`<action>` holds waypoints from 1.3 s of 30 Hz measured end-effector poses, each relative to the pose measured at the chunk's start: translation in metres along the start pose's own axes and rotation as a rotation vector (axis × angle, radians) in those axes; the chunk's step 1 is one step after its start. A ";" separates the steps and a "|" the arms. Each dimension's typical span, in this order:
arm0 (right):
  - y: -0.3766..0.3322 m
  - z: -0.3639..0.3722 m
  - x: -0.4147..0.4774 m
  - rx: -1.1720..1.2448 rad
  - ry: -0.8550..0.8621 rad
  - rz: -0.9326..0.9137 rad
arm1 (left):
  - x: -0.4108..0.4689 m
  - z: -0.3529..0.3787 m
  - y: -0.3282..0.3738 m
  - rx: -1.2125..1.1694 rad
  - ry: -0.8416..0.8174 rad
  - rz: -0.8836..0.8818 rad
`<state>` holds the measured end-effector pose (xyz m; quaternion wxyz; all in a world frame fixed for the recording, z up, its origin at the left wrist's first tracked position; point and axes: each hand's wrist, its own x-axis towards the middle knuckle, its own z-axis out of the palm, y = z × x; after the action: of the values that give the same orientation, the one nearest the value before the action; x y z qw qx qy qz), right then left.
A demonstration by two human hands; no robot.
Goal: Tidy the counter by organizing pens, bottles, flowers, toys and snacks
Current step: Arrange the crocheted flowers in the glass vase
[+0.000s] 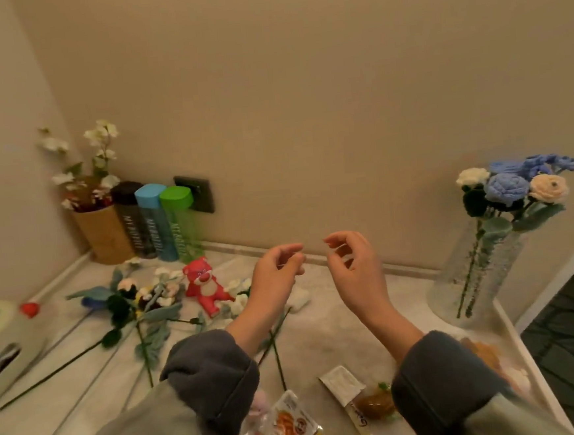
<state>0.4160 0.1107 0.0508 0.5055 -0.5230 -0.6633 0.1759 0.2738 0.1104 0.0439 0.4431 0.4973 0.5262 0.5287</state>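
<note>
My left hand (278, 274) and my right hand (352, 263) hover side by side above the counter middle, fingers loosely curled, holding nothing. Several crocheted flowers (141, 304) lie scattered on the counter at the left, around a red bear toy (203, 287). A clear glass vase (472, 271) at the right holds blue and cream crocheted flowers (516, 182). Three bottles stand in the back left corner: black (133, 219), blue (155, 220), green (179, 222). Snack packets (288, 426) and a white sachet (341, 383) lie near the front edge.
A brown paper cup (103, 233) with white blossoms stands in the corner beside the bottles. A wall socket (201, 195) sits behind them. A pale green device (3, 339) lies at the far left. The counter's right edge (514, 330) drops to a dark floor.
</note>
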 end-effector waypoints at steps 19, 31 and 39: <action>0.037 0.144 -0.049 -0.377 -0.544 0.440 | -0.009 -0.160 -0.126 0.772 0.008 -0.149; 0.042 0.159 -0.053 -0.642 -0.505 0.435 | 0.005 -0.171 -0.130 1.125 -0.163 0.038; 0.032 0.153 -0.037 -0.463 -0.205 0.515 | 0.021 -0.170 -0.116 1.075 -0.148 0.031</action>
<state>0.2995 0.1359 -0.0574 0.2436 -0.7532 -0.5792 0.1945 0.0959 0.1178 -0.0621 0.1544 0.6973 0.6826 0.1551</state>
